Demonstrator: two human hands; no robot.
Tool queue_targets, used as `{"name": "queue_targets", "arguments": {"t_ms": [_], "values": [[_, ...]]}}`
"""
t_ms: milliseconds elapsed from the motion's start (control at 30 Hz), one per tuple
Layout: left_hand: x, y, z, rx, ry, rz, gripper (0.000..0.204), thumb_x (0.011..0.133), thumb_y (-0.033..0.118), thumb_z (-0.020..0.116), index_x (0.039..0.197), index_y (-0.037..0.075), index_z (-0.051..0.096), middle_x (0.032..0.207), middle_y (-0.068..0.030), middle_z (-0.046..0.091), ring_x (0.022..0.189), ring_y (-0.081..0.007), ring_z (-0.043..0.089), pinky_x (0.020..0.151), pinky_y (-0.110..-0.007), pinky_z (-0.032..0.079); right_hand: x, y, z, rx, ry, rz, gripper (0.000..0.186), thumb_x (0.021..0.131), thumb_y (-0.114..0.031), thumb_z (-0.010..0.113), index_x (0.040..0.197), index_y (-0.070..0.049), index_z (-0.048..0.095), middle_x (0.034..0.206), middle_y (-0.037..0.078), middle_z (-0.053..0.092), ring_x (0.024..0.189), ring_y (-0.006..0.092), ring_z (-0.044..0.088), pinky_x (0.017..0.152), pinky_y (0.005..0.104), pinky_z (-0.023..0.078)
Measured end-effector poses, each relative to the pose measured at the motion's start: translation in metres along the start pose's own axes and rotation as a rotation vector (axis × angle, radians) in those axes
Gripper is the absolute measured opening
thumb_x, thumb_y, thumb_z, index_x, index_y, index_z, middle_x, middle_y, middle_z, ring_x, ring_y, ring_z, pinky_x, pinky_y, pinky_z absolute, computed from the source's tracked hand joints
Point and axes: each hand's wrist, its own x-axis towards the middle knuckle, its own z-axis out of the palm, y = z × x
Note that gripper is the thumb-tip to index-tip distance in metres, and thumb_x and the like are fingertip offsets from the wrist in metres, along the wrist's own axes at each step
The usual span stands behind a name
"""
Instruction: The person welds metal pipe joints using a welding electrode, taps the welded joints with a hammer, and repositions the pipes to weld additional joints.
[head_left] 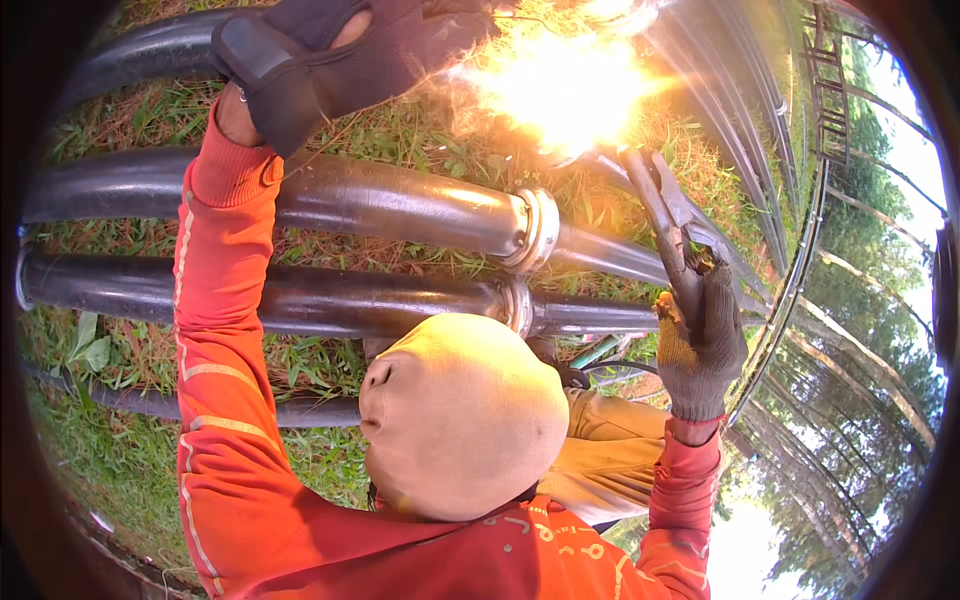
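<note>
Right grip closed around the clamp-like metal tool, tip beside the bright flare; left grip: can't tell. Tool looks stiff, moderately heavy, probably hot-tipped; hold well back.

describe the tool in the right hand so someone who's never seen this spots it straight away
Find the blazing glare near the top, then go down and right to the right hand, gloved in grey and yellow. The tool is the dark, tong-like piece held there, pointing up and left toward the glare. Unlike the thick round pipes, it is slim and forked at its far end.
</note>
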Motion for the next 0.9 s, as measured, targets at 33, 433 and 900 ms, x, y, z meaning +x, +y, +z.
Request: {"name": "queue_targets", "arguments": {"t_ms": [33, 433, 900], "values": [[0.014, 0.011, -0.007, 0.456, -0.094, -0.071, 0.039, 0.099, 0.027, 0.083, 0.126, -0.001, 0.082, 0.114, -0.0133, 0.085, 0.094, -0.0174, 0.079, 0.082, -0.035, 0.065, -0.004, 0.001, -0.004, 0.027, 0.004, 0.056, 0.063, 0.089, -0.011, 0.092, 0.145, 0.004, 0.067, 0.130, 0.026, 0.078, 0.111, 0.0382, 0.082, 0.091, 0.0415, 0.065], [-0.041, 0.031, -0.025, 0.594, -0.079, -0.191, 0.037, 0.108, 0.029, 0.072, 0.135, 0.006, 0.080, 0.101, -0.0051, 0.077, 0.088, -0.0098, 0.068, 0.079, -0.029, 0.056, -0.019, 0.025, -0.046, 0.045, -0.012, 0.054, 0.063, 0.091, -0.007, 0.089, 0.147, 0.008, 0.065, 0.131, 0.024, 0.079, 0.116, 0.0342, 0.082, 0.098, 0.0396, 0.063], [-0.126, -0.022, -0.003, 0.417, -0.101, -0.048, 0.035, 0.110, 0.023, 0.071, 0.137, 0.003, 0.076, 0.127, -0.0128, 0.080, 0.110, -0.0249, 0.075, 0.097, -0.039, 0.059, -0.008, 0.023, -0.051, -0.009, -0.100, -0.142, 0.060, 0.092, -0.014, 0.088, 0.145, 0.004, 0.066, 0.128, 0.027, 0.076, 0.113, 0.0434, 0.079, 0.096, 0.0459, 0.063]]}}
